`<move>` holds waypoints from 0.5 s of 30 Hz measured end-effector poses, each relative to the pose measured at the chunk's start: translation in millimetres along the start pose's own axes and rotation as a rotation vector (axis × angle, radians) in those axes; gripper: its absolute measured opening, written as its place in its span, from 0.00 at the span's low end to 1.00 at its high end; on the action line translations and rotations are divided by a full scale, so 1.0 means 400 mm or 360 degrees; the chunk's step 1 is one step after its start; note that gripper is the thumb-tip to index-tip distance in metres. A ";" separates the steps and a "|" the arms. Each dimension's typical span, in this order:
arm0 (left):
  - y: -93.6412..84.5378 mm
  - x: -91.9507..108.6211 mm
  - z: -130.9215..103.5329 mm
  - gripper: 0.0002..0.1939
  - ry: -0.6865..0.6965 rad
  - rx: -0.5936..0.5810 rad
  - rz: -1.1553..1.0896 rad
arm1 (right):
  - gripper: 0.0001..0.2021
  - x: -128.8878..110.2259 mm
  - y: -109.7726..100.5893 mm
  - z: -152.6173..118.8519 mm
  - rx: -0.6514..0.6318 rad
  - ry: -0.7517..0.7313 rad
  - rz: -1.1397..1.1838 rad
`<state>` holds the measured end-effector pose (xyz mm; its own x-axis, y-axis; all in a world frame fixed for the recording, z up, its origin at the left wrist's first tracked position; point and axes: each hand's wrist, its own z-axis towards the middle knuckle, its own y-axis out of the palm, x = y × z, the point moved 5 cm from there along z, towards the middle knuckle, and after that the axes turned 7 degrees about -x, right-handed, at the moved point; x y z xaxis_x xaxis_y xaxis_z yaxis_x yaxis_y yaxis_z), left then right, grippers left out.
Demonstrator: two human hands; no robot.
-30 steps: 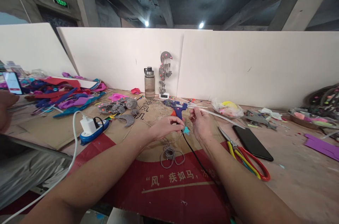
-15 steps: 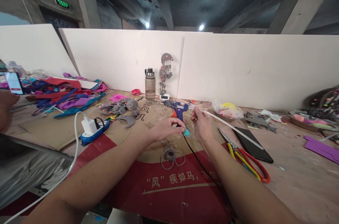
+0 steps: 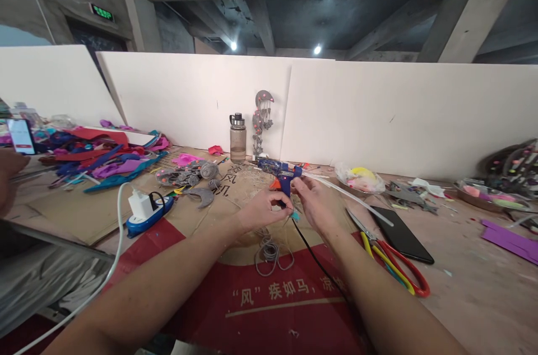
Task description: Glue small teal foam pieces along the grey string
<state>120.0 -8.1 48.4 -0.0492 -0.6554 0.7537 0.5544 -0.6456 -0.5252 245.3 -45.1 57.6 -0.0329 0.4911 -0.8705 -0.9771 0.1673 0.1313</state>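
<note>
My left hand (image 3: 267, 209) is closed in a pinch just in front of the glue gun; a small teal piece (image 3: 295, 215) shows beside its fingertips, and what the pinch holds is too small to make out. My right hand (image 3: 311, 201) is at the back of the blue glue gun (image 3: 284, 170), its fingers at the handle; whether they close round it is hard to see. A long clear glue stick (image 3: 353, 197) sticks out behind the gun to the right. Below my hands lies a loose coil of grey cord (image 3: 269, 254) on the cardboard (image 3: 290, 316).
Scissors (image 3: 390, 260) and a black phone (image 3: 403, 234) lie at right. A bottle (image 3: 237, 139) and a grey moon-shaped hanging piece (image 3: 263, 120) stand behind. At left are a power strip (image 3: 147, 218), felt scraps (image 3: 113, 156) and another person's hand (image 3: 10, 173).
My right hand has moved left to the glue gun's handle. The glue stick's far end has shifted left and up. My left hand keeps its pinch.
</note>
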 end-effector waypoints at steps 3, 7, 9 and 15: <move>0.000 -0.006 0.003 0.04 0.0042 -0.0002 0.0013 | 0.14 0.002 0.020 -0.007 -0.0209 0.0116 -0.0348; -0.006 -0.005 0.001 0.06 -0.0001 -0.0055 -0.0058 | 0.13 -0.001 0.013 -0.011 -0.0143 0.0122 -0.0393; -0.020 -0.002 -0.001 0.07 -0.0020 -0.0018 -0.0172 | 0.13 -0.010 -0.002 -0.010 0.0008 0.0034 -0.0350; -0.083 -0.046 0.004 0.13 -0.0206 0.0354 -0.0683 | 0.14 -0.034 -0.031 -0.008 0.0259 -0.0077 -0.0384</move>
<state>103.9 25.9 52.6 -0.2160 -0.2856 0.9337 0.6710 -0.7381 -0.0705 257.1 -56.5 66.2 0.2103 0.4599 -0.8627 -0.9089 0.4171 0.0008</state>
